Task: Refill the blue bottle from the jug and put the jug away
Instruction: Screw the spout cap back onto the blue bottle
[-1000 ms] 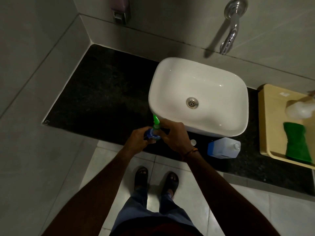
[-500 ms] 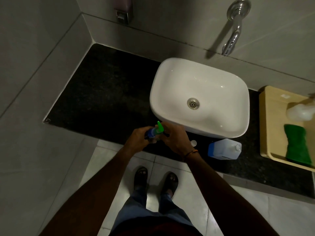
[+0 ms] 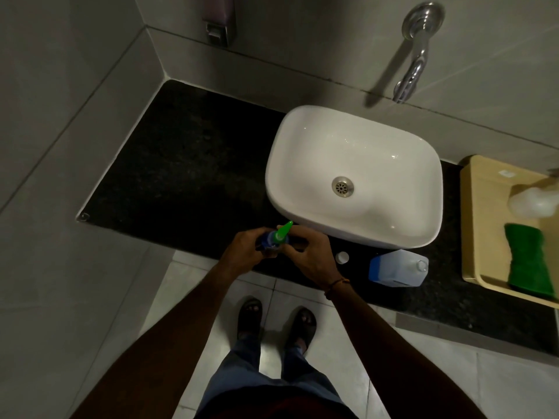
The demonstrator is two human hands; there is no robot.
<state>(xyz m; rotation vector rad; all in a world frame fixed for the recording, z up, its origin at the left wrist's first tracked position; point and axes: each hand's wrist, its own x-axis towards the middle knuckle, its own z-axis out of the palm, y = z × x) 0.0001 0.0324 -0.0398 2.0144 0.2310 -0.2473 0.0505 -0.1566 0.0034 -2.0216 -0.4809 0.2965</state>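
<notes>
Black stone counter (image 3: 181, 164) fronts a white basin (image 3: 354, 176). At its near edge the left hand (image 3: 242, 252) wraps the blue bottle (image 3: 267, 240); the right hand (image 3: 308, 255) pinches its green nozzle cap (image 3: 282, 231). The jug (image 3: 396, 267) stands uncapped beside 1 loose white cap (image 3: 342, 257). Best to brace the bottle upright and twist only the cap.

No text, brand, number or sign can be read anywhere. The jug (image 3: 397, 268) standing on the counter has a blue label on its side, but nothing on it is legible. A small white sticker (image 3: 504, 173) sits on the beige tray (image 3: 475, 222) at the right; any print on it is too small to make out.
</notes>
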